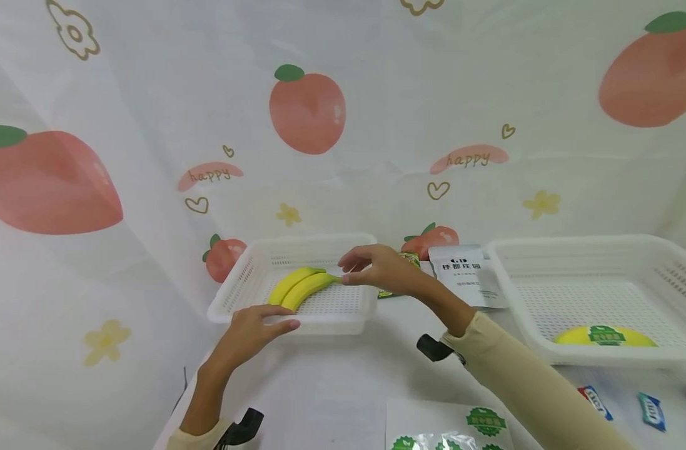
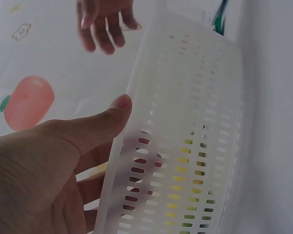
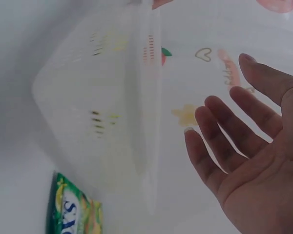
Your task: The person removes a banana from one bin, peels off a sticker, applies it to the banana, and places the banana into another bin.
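Left of centre in the head view, the left hand (image 1: 252,334) is straddling the near rim of a white basket (image 1: 320,326), thumb on the outside, fingers reaching in, all pretty relaxed. Can't tell if it's actually pressing on anything. Two bananas (image 1: 309,290) are lying side by side in that basket, stems pointing right, lower ends sitting by the left fingertips. The right hand (image 1: 379,269) is hovering near those stems around mid-frame, fingers spread and holding nothing. Its thumb is overlapping one stem, but I can't say it's touching.

My worry: if the left hand is leaning on the rim, a basket that light-looking could be tipping or sliding. Pinching just one stem could be leaving the other banana behind or rolling it. And the right forearm is crossing close to a green packet (image 1: 390,294) and a white pouch (image 1: 461,275), so a low sweep could be knocking them.

Over at far right, a second basket (image 1: 618,356) is holding a yellow fruit (image 1: 641,338) wearing a green sticker.
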A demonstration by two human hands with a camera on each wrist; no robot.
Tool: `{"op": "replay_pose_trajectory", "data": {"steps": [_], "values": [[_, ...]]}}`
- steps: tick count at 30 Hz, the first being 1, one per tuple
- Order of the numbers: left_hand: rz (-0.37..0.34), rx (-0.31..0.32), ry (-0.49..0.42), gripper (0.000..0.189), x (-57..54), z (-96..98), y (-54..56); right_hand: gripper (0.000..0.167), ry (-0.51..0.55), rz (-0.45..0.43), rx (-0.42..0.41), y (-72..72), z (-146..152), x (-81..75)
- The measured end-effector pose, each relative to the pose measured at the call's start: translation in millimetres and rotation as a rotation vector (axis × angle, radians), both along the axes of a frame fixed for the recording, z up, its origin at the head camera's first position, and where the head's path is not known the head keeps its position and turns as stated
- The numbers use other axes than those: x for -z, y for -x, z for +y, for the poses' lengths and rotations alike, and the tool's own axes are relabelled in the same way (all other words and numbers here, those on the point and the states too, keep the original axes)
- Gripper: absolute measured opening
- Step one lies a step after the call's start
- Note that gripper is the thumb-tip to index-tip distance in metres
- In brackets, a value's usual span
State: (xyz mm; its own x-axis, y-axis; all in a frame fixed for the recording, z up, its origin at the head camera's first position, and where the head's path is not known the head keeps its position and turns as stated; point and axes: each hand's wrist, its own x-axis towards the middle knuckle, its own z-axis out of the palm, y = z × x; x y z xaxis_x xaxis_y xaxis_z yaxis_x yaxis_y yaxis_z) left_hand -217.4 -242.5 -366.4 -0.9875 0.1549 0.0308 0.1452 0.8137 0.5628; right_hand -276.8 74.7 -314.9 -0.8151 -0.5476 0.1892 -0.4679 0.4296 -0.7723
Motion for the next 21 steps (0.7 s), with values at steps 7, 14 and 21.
{"op": "replay_pose_trajectory", "data": {"steps": [7, 14, 21], "values": [[-0.006, -0.003, -0.014, 0.050, 0.5, -1.0, -1.1, 0.041, 0.008, -0.075, -0.072, 29.7, -33, -13.0], [-0.003, 0.002, -0.032, 0.051, 2.0, 0.6, -0.8, 0.042, 0.028, -0.183, -0.065, 51.8, -52, -19.5], [-0.003, -0.023, -0.031, 0.048, 2.8, 0.6, -2.9, 0.046, 0.014, -0.279, -0.037, 73.5, -68, -13.9]]}}
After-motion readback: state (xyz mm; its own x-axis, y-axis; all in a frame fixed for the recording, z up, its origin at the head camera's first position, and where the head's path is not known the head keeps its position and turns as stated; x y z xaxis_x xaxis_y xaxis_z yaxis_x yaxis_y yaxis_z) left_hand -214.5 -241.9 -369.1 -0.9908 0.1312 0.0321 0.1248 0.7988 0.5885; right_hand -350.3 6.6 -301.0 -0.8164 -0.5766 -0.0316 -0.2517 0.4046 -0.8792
